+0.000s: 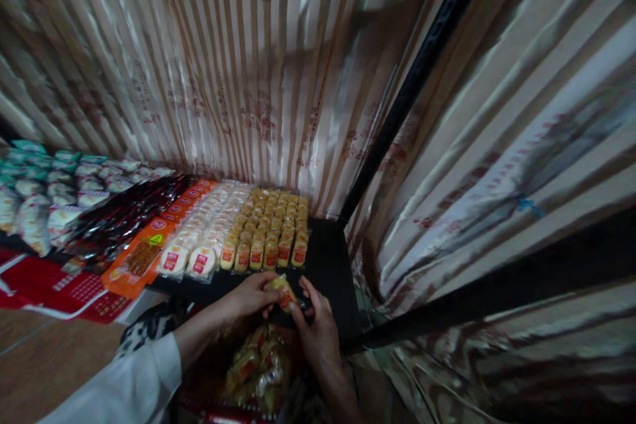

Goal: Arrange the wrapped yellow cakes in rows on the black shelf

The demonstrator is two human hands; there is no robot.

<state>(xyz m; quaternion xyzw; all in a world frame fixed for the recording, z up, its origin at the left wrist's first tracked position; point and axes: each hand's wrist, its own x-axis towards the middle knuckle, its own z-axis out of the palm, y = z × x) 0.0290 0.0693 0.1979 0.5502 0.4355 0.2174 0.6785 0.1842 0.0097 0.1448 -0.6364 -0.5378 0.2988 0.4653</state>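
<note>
Print on the packet [283, 293] is blurred; the bottom edge crops the white sleeve [126, 381].

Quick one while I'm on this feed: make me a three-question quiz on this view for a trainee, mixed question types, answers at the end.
1. True or false: in the picture, the orange packets lie to the right of the rows of yellow packets.
2. Fill the gap: the round ____ snacks lie between the orange packets and the rows of yellow packets.
3. What is the left hand holding?

Key
1. False; they lie to the left.
2. White.
3. A single yellow packet with red on its wrapper.
</note>
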